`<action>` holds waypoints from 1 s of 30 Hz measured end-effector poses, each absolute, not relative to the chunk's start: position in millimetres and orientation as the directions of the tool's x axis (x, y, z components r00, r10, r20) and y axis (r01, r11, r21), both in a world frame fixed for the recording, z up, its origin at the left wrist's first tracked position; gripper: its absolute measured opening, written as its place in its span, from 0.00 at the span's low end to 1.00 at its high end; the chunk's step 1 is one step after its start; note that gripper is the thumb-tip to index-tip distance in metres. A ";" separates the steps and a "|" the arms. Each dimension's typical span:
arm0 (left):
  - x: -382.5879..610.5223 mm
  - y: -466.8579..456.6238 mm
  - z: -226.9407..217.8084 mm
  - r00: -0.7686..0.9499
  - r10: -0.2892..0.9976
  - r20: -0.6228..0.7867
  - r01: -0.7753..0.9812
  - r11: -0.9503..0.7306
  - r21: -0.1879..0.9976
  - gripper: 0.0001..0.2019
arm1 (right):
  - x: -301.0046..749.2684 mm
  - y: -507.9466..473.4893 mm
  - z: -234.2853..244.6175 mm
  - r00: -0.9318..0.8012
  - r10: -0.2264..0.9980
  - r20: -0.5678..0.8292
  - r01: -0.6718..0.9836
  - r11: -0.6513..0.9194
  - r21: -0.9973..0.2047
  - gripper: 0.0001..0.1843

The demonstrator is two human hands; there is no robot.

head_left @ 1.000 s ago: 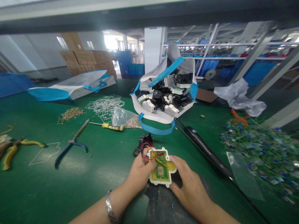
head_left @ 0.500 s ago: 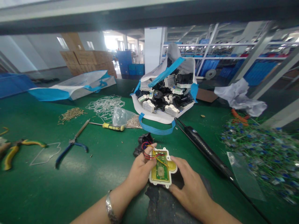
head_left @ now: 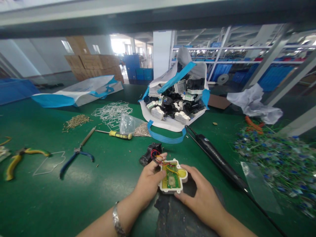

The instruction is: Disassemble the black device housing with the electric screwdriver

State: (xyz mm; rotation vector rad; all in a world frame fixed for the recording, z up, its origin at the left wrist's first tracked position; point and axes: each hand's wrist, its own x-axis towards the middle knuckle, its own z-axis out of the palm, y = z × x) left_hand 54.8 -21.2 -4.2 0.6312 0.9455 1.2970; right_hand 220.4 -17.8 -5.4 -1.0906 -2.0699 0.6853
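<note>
The left hand [head_left: 149, 181] grips the left side of a white case [head_left: 170, 191], thumb over its rim; the right hand [head_left: 204, 194] holds the opposite side, above a dark mat [head_left: 181, 215]. The case looks light and stiff, best held by its outer walls; its thin wires [head_left: 164, 163], leading toward a black part [head_left: 146, 157], seem fragile.
</note>
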 end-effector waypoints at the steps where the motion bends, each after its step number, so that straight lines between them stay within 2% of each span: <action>1: 54.6 -21.1 -4.2 -0.004 0.975 -0.223 -0.510 0.190 0.839 0.25 | 220.9 -17.5 -5.6 -0.408 0.855 0.320 0.479 0.499 -0.722 0.23; 7: 51.5 -20.3 -4.0 -0.015 0.974 -0.226 -0.480 0.191 0.856 0.23 | 223.5 -16.0 -5.8 -0.422 0.862 0.281 0.459 0.470 -0.753 0.24; 12: 49.7 -17.2 -10.6 -0.031 0.972 -0.234 -0.484 0.190 0.854 0.18 | 224.0 -15.3 -5.0 -0.428 0.850 0.307 0.488 0.503 -0.713 0.25; 18: 52.2 -17.7 -9.5 0.005 0.976 -0.217 -0.487 0.191 0.852 0.16 | 223.1 -16.4 -4.9 -0.407 0.855 0.323 0.447 0.494 -0.746 0.23; 30: 52.6 -22.3 1.2 0.182 0.972 -0.152 -0.526 0.227 0.820 0.27 | 221.6 -17.1 -7.8 -0.396 0.841 0.368 0.428 0.524 -0.736 0.25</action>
